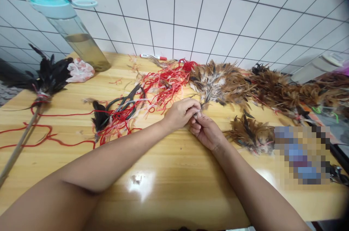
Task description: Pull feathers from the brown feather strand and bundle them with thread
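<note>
Head view: the left hand [182,113] and right hand [207,133] meet over the middle of the bench [177,176]. Each grip is narrow, thumb and fingers pinched on a small piece [195,115]; the fingers cover most of it, so I cannot tell what it is. Toward the right edge, a pixelated patch [302,155] hides what lies there, a brown bundle [252,134] just beside it. At the left edge, a stick [27,132] runs out of view, black feathers [51,73] tied at its top. Between these and the hands lie a black tuft [99,117] and scissors [130,99], partly tangled in red string [163,85]. Behind the hands is a feather pile [222,80], with more feathers [283,89] running to the right edge. By the back edge lies a marker [154,57]. Toward the back left corner, a blue-lidded bottle [84,47] stands partly filled with yellowish liquid, beside crumpled plastic [80,70]. Near the back right corner is a pale container [312,70], its contents hidden.
</note>
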A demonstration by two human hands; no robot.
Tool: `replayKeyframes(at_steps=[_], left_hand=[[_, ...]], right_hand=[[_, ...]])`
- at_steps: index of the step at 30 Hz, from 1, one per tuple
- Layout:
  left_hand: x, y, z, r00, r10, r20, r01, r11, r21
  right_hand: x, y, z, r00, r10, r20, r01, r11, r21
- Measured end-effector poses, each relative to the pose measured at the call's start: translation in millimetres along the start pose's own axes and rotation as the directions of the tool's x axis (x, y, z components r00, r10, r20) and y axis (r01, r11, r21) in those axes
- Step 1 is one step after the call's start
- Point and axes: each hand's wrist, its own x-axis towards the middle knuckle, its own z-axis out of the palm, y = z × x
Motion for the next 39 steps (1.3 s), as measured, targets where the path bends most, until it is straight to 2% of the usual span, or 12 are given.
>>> replayKeyframes(at_steps=[3, 6, 10, 12, 13, 18, 24, 29, 36, 39], left_hand=[[1.7, -4.3, -2.0, 0.995, -0.085, 0.053, 0.091, 0.991, -0.102], [3.5, -7.6, -4.9, 0.984, -0.152, 0.088, 0.165, 0.974, -0.158], [5.3, -9.5, -7.2, 0.976, -0.185, 0.116, 0.202, 0.967, -0.154], [5.3, -10.4, -7.0, 0.974, -0.176, 0.145, 0.198, 0.968, -0.152], [5.2, -10.9, -6.8, 0.974, -0.167, 0.155, 0.191, 0.970, -0.151], [4.1, -13.7, -6.0, 0.981, -0.103, 0.164, 0.123, 0.986, -0.115], [3.1, -14.0, -6.3, 0.987, -0.043, 0.156, 0.054, 0.996, -0.067], [2.1, -12.5, -6.3, 0.983, -0.100, 0.156, 0.113, 0.991, -0.077], [1.6, -12.3, -5.7, 0.960, -0.176, 0.217, 0.213, 0.964, -0.159], [1.9, -12.1, -5.5, 0.960, -0.188, 0.207, 0.228, 0.955, -0.190]], right_hand=[[-0.3, 2.1, 2.3, 0.994, -0.056, -0.094, 0.050, 0.997, -0.064], [-0.7, 5.0, 1.6, 0.958, -0.203, -0.202, 0.144, 0.951, -0.273], [-0.5, 2.9, -4.9, 0.846, -0.488, -0.216, 0.259, 0.730, -0.633], [0.0, -1.0, -8.0, 0.804, -0.568, -0.178, 0.299, 0.644, -0.705], [0.4, -2.9, -9.0, 0.800, -0.580, -0.154, 0.313, 0.623, -0.717], [2.6, -6.7, -10.9, 0.859, -0.503, -0.095, 0.278, 0.615, -0.738], [5.5, -7.5, -14.9, 0.882, -0.466, -0.077, 0.274, 0.637, -0.720], [6.2, -12.2, -17.0, 0.910, -0.410, -0.061, 0.257, 0.674, -0.692], [6.9, -14.4, -21.1, 0.916, -0.400, -0.022, 0.255, 0.626, -0.737], [7.5, -14.9, -22.4, 0.917, -0.398, -0.011, 0.256, 0.611, -0.749]])
